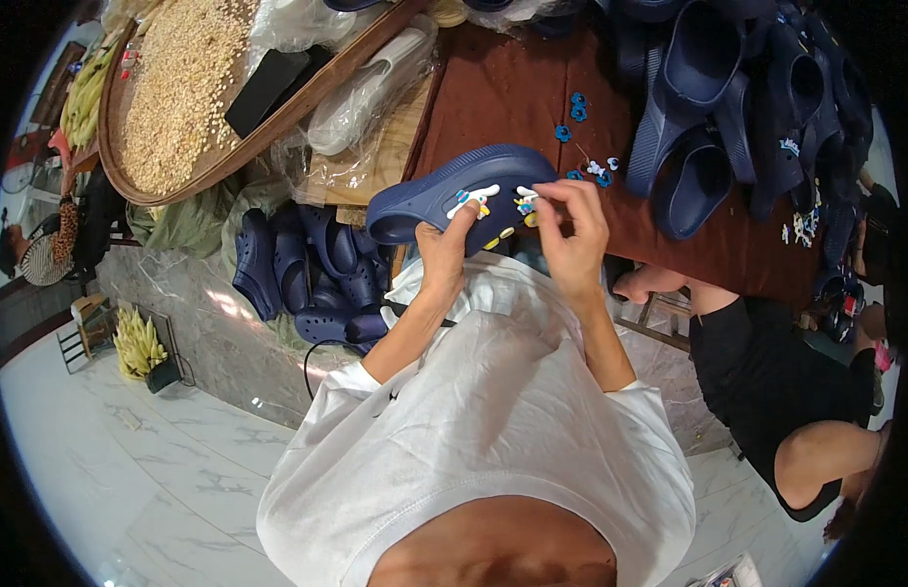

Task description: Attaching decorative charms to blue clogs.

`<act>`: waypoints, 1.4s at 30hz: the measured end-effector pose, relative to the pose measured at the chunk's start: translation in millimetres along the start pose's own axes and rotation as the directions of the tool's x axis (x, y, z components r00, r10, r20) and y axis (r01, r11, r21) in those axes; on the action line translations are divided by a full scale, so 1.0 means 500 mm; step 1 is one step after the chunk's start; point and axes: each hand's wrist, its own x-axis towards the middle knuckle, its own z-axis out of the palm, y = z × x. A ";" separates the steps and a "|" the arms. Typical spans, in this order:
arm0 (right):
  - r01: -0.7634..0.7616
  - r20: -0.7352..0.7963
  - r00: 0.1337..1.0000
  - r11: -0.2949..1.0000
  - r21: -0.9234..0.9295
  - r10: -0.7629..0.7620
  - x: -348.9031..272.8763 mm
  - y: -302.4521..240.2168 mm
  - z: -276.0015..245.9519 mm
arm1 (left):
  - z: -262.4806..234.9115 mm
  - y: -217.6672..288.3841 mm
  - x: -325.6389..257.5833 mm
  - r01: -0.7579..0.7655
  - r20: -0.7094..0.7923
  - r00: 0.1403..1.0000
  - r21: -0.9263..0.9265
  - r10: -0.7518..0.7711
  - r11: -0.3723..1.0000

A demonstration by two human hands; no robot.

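Observation:
A navy foam clog (454,174) is tilted on its side in front of me, above my lap. My left hand (442,259) grips it from below, with the thumb pressed on its upper beside a white cartoon shoe charm (473,200). Thumb and fingers of my right hand (577,235) pinch at a second white, blue and yellow shoe charm (525,204) near the toe. Whether that charm is fully seated cannot be seen. Small yellow charms (500,238) sit lower on the same clog.
Loose blue flower charms (578,108) lie on the brown tabletop (503,88). Navy clogs (703,59) are heaped at right, more clogs (292,259) below left. A kernel-filled woven tray (307,98) stands far left. At right sits another person (767,362) in black shorts.

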 end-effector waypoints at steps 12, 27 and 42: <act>-0.064 -0.093 0.994 0.997 -0.032 0.061 -0.048 0.080 -0.018 | 0.022 0.023 0.018 0.182 -0.016 0.981 -0.238 -0.191 0.954; -0.222 0.056 0.975 0.922 0.319 0.215 0.001 0.101 0.030 | -0.002 0.045 0.060 0.435 0.151 0.899 -0.422 -0.412 0.795; -0.095 -0.009 0.995 0.961 0.259 0.101 0.025 0.104 0.045 | 0.009 0.067 0.043 0.519 0.292 0.853 -0.389 -0.433 0.761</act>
